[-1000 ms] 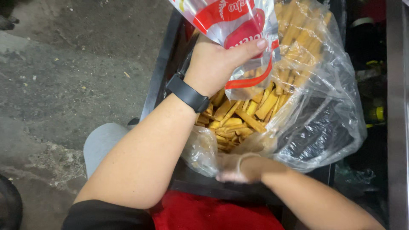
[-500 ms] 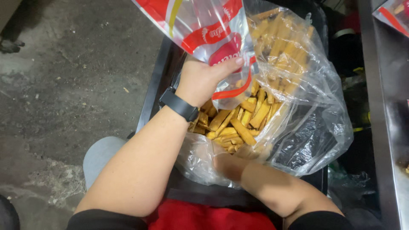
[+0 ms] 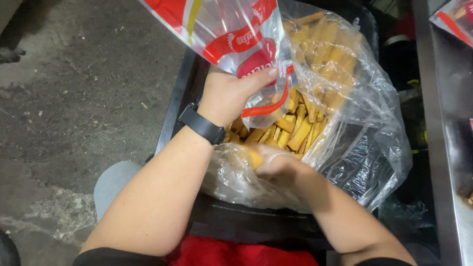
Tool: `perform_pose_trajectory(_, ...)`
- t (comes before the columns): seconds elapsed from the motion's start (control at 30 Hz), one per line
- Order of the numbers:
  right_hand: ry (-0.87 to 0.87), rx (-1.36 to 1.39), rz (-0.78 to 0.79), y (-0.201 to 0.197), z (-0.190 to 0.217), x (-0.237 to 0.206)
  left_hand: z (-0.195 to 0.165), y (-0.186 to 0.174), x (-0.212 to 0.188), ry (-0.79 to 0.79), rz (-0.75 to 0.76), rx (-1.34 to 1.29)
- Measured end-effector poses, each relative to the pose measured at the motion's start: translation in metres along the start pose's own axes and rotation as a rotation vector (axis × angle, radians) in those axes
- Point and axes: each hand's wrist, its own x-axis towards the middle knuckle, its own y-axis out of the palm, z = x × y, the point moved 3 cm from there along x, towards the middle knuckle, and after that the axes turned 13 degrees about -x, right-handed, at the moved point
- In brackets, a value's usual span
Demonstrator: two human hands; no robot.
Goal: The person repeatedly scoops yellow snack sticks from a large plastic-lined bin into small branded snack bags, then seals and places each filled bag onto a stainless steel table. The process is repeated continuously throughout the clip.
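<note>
My left hand (image 3: 229, 96), with a black wristband, grips a clear packet with red and yellow print (image 3: 231, 34) and holds it up over a big clear plastic bag (image 3: 354, 113). That bag is full of yellow-orange snack sticks (image 3: 295, 130). My right hand (image 3: 276, 165), covered by a thin clear glove, is down inside the big bag and closed around a few sticks at its near edge. The big bag rests in a black crate (image 3: 246, 224) in front of me.
A grey concrete floor (image 3: 74, 98) lies to the left. A steel counter edge (image 3: 448, 123) runs down the right side, with another printed packet (image 3: 456, 17) at its top. A red cloth (image 3: 236, 253) shows at the bottom, and a black plastic bag (image 3: 404, 221) sits at the lower right.
My right hand has risen from the bag's near edge with sticks in its grasp. My left hand has kept the printed packet raised, shifting slightly with the view.
</note>
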Motion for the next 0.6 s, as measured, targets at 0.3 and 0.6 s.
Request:
perform_pose_trajectory(0.3, 0.248, 0.381, -0.534, -0.012, -0.097, -0.024, -0.010, 0.011, 0.001, -0.070, -0.044, -0.015)
perform_pose_trajectory(0.6, 0.476, 0.288, -0.444, -0.038, -0.061, -0.055, -0.015, 0.020, 0.002, -0.114, -0.054, 0.037)
